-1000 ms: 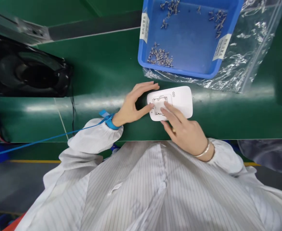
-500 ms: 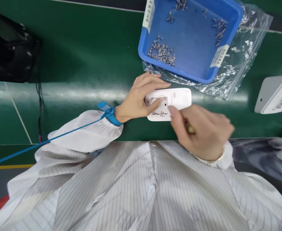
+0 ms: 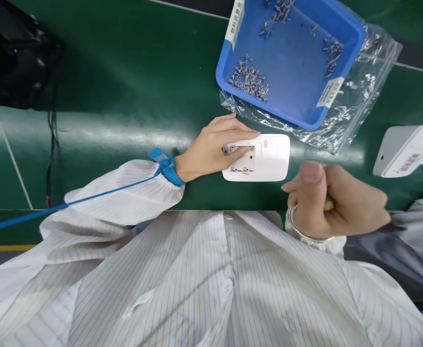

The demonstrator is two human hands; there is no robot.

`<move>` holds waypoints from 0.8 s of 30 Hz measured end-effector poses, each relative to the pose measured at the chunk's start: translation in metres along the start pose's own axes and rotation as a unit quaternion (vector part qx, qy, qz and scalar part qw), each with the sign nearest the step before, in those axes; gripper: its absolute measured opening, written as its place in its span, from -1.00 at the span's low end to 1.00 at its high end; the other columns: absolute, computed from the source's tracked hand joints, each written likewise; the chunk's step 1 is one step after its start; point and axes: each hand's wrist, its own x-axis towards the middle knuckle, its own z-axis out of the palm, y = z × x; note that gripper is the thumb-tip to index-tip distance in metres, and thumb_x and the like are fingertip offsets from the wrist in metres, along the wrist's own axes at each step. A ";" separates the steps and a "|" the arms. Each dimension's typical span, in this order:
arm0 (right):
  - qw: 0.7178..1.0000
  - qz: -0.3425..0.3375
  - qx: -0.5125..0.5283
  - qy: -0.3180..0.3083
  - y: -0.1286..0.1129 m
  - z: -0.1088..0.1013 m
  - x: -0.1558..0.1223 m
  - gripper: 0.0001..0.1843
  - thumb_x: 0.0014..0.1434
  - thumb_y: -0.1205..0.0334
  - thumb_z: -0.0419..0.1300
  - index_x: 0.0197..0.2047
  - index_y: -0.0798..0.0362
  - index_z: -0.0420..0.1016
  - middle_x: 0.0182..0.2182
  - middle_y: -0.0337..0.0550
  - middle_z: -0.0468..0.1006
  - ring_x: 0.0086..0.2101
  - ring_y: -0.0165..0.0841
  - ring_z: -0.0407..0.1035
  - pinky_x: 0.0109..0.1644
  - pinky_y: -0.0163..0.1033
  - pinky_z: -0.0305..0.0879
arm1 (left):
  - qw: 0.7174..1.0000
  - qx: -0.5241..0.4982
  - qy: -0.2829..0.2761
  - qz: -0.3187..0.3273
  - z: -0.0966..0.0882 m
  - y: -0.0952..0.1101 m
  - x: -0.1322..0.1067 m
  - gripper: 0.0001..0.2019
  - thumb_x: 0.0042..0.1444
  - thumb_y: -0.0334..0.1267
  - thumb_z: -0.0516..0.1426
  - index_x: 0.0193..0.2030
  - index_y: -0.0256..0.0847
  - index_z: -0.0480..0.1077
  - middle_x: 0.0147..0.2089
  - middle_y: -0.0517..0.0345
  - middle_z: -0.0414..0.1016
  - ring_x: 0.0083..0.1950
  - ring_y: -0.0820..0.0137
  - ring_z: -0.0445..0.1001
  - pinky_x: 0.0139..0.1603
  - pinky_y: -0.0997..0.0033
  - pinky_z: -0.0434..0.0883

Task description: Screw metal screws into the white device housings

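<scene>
A white plastic device casing [image 3: 271, 159] lies flat on the green bench, with a square recess on its left part and a cluster of small holes near its top edge. My left hand [image 3: 218, 147] grips it from the left, thumb in the recess and fingers along the upper edge. A blue strap [image 3: 171, 169] circles that wrist. To the right of the casing and apart from it, my right hand [image 3: 337, 200] is closed in a fist. Something small and yellowish [image 3: 329, 204] shows between its curled fingers; its kind cannot be made out.
A blue tray [image 3: 291, 72] with piles of small metal screws [image 3: 249, 82] stands beyond the casing, on a clear plastic bag [image 3: 363, 96]. Another white device [image 3: 406, 150] stands at the right. A black object [image 3: 12, 58] and dark cables [image 3: 51, 140] are at the left.
My right hand has moved right, away from the casing's recess, and turned over with its thumb up. My left hand stays on the casing.
</scene>
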 end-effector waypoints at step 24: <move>0.998 -0.054 -0.001 0.011 -0.021 0.054 0.006 -0.65 0.37 0.14 0.02 -0.34 0.11 0.49 -0.56 -0.27 0.47 -0.64 -0.49 0.25 -0.58 -0.27 -0.11 | 0.722 -0.004 0.641 -0.261 -0.171 -0.035 -0.150 -0.39 -0.01 0.02 0.20 0.14 -0.26 0.26 0.26 -0.11 0.30 0.31 0.17 0.29 0.36 0.01 0.19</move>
